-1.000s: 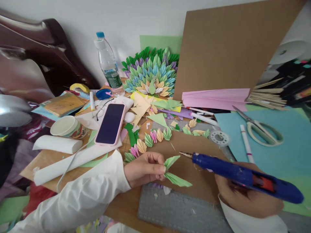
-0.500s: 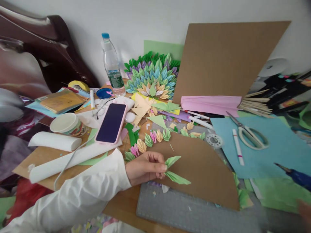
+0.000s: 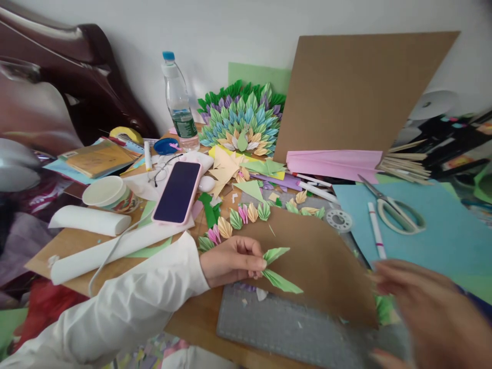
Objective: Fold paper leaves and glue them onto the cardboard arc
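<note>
My left hand (image 3: 236, 261) is closed, pinching a pleated light green paper leaf (image 3: 283, 281) at its narrow end. The leaf's two halves spread apart to the right, over a curved brown cardboard piece (image 3: 326, 256). Small folded leaves in green, pink and peach line the cardboard's upper left edge, among them a peach leaf (image 3: 225, 228). At the lower right my right hand (image 3: 434, 312) is blurred, with fingers and thumb apart and nothing visible between them. It covers most of a dark blue tool (image 3: 476, 303) and part of the cardboard's right end.
Scissors (image 3: 400, 212) and a white marker (image 3: 376, 230) lie on blue paper (image 3: 351, 197). A phone (image 3: 177, 192), paper cup (image 3: 109, 193) and water bottle (image 3: 182, 120) stand or lie leftward. Behind are a paper peacock (image 3: 242, 123) and an upright brown board (image 3: 361, 92). A grey mat (image 3: 269, 325) lies in front.
My right hand has come in from the right edge, towards the cardboard's right end, and now hides the dark blue tool's tip. My left hand keeps its pinch on the paper leaf, almost unmoved.
</note>
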`<state>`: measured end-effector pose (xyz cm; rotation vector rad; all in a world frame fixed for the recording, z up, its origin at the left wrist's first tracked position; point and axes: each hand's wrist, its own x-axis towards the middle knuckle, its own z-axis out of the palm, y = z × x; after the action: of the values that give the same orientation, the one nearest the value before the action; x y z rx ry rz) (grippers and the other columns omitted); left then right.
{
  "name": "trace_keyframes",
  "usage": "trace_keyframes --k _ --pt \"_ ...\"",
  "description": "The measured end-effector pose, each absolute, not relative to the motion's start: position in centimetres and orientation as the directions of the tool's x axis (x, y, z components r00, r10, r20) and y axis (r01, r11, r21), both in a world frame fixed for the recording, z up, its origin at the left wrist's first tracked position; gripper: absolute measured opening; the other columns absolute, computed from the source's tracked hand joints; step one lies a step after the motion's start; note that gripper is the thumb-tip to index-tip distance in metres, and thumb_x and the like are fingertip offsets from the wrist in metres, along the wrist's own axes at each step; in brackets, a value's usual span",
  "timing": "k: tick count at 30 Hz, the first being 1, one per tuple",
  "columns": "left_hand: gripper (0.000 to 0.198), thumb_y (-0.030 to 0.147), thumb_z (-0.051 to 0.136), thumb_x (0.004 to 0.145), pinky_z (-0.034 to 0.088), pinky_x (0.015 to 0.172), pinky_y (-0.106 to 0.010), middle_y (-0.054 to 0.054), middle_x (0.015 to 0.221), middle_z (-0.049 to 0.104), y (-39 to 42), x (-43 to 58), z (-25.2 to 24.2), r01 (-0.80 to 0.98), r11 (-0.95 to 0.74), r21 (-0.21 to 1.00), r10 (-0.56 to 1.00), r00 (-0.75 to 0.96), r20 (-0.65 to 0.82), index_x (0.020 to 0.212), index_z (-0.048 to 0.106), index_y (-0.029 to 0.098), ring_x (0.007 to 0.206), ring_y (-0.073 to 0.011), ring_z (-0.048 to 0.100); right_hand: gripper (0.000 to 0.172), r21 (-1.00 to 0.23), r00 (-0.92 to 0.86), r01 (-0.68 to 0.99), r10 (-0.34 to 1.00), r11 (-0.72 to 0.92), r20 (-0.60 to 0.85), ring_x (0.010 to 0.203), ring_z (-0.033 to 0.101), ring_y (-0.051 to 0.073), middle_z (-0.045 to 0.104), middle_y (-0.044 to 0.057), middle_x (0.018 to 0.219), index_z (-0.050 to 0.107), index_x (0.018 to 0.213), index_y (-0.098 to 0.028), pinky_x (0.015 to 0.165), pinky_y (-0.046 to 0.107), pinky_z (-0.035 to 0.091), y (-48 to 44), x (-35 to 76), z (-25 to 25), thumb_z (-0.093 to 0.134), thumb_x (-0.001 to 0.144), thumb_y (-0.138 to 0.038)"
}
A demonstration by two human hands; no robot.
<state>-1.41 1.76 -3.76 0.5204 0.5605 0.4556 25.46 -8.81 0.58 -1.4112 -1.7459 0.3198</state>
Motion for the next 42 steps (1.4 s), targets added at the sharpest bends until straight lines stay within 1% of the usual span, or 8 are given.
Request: trace_keyframes --k 3,4,8,14,19,24,29,42 --pt "0.036 0.029 0.093 0.049 0.043 0.049 -0.016 0.002 0.053 0.066 1.8 -1.3 -3.5 -0.224 0.768 0.6 0.517 0.77 -0.374 0.061 0.064 0.012 0.047 -0.0058 0.057 0.08 -0.646 -0.297 0.629 0.902 0.432 0.314 0.103 0.061 0.032 0.052 0.014 0.124 0.047 0.133 -0.026 0.08 0.039 0.058 -5.9 21.1 1.0 0.08 0.064 -0.051" --pt "0.036 0.029 0.093 0.049 0.042 0.048 -0.016 0.002 0.052 0.066 1.9 -1.3 -3.5 -0.212 0.764 0.609 0.511 0.775 -0.371 0.06 0.064 0.011 0.046 -0.0056 0.057 0.081 -0.687 -0.337 0.576 0.894 0.443 0.295 0.104 0.061 0.029 0.052 0.013 0.124 0.046 0.133 -0.026 0.083 0.037 0.057 -5.0 19.9 1.0 0.081 0.065 -0.051" --pt "0.037 0.03 0.093 0.048 0.038 0.045 -0.016 0.001 0.05 0.064 2.0 -1.3 -3.3 -0.169 0.747 0.643 0.49 0.793 -0.362 0.058 0.063 0.01 0.044 -0.0052 0.054 0.058 -0.821 -0.431 0.342 0.852 0.458 0.296 0.099 0.062 0.022 0.056 0.008 0.113 0.05 0.124 -0.026 0.085 0.031 0.054 -3.3 18.0 -0.1 0.078 0.074 -0.038" --pt "0.037 0.034 0.091 0.054 0.037 0.046 -0.017 0.0 0.053 0.064 1.9 -1.4 -3.3 -0.153 0.7 0.697 0.508 0.793 -0.337 0.06 0.063 0.011 0.046 -0.0059 0.052 0.039 -0.887 -0.342 0.22 0.884 0.406 0.319 0.082 0.064 0.019 0.059 0.005 0.096 0.058 0.11 -0.026 0.07 0.027 0.054 -4.2 18.1 -1.7 0.077 0.077 -0.029" --pt "0.04 0.041 0.087 0.06 0.04 0.054 -0.019 -0.001 0.063 0.063 1.5 -1.9 -2.6 -0.206 0.602 0.771 0.576 0.78 -0.242 0.077 0.066 0.011 0.054 -0.0081 0.053 0.033 -0.908 -0.263 0.166 0.905 0.384 0.334 0.072 0.061 0.017 0.06 0.005 0.089 0.061 0.105 -0.025 0.057 0.025 0.051 -4.0 17.9 -1.8 0.076 0.076 -0.024" --pt "0.033 0.024 0.085 0.066 0.045 0.068 -0.025 -0.005 0.084 0.06 1.1 -2.2 -1.8 -0.179 0.175 0.968 0.741 0.671 -0.009 0.093 0.07 0.015 0.072 -0.0134 0.056 0.03 -0.906 -0.206 0.142 0.907 0.398 0.367 0.075 0.059 0.017 0.062 0.003 0.087 0.063 0.103 -0.025 0.06 0.026 0.049 -4.1 18.0 -1.8 0.075 0.076 -0.02" --pt "0.029 0.015 0.084 0.066 0.047 0.068 -0.024 -0.006 0.083 0.062 1.2 -2.1 -1.9 -0.193 -0.132 0.972 0.749 0.623 0.225 0.092 0.072 0.013 0.071 -0.0132 0.057 0.027 -0.917 -0.216 0.117 0.911 0.382 0.352 0.076 0.058 0.018 0.061 0.004 0.085 0.064 0.103 -0.025 0.062 0.028 0.048 -4.4 17.9 -2.1 0.075 0.078 -0.021" --pt "0.02 0.009 0.079 0.071 0.05 0.059 -0.021 -0.008 0.081 0.067 0.9 -2.0 -1.6 -0.202 -0.221 0.954 0.752 0.587 0.299 0.09 0.075 0.013 0.063 -0.0105 0.058 0.032 -0.926 -0.215 0.045 0.909 0.376 0.358 0.075 0.057 0.017 0.061 0.004 0.086 0.065 0.105 -0.025 0.06 0.028 0.047 -4.9 17.4 -2.2 0.069 0.079 -0.006"
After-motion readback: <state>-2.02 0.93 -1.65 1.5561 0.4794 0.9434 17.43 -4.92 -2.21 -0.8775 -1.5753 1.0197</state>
